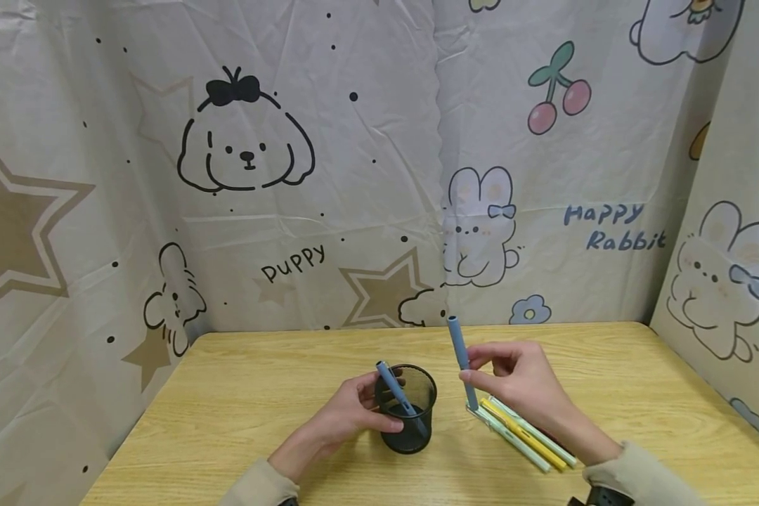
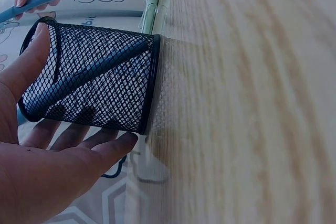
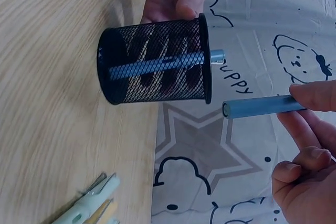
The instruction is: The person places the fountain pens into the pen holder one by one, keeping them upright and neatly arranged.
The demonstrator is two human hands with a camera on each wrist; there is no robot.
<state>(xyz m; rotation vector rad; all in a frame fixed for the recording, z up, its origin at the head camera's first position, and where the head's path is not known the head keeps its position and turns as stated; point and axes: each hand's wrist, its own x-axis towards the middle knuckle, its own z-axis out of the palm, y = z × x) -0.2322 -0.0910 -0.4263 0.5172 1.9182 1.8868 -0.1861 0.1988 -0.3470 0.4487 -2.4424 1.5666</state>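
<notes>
My left hand grips a black mesh pen holder, thumb on the near side and fingers around the far side. The holder stands upright on the table. Inside it leans a blue pen, its top end poking out over the rim. My right hand pinches a second blue pen between thumb and fingers. That pen is held nearly upright, to the right of the holder and apart from it. In the right wrist view its lower end points toward the holder's side with the rim.
Beside the right hand, on the wooden table, lie a yellow pen and light green pens, side by side. A printed cloth with cartoon animals hangs behind the table and along its sides.
</notes>
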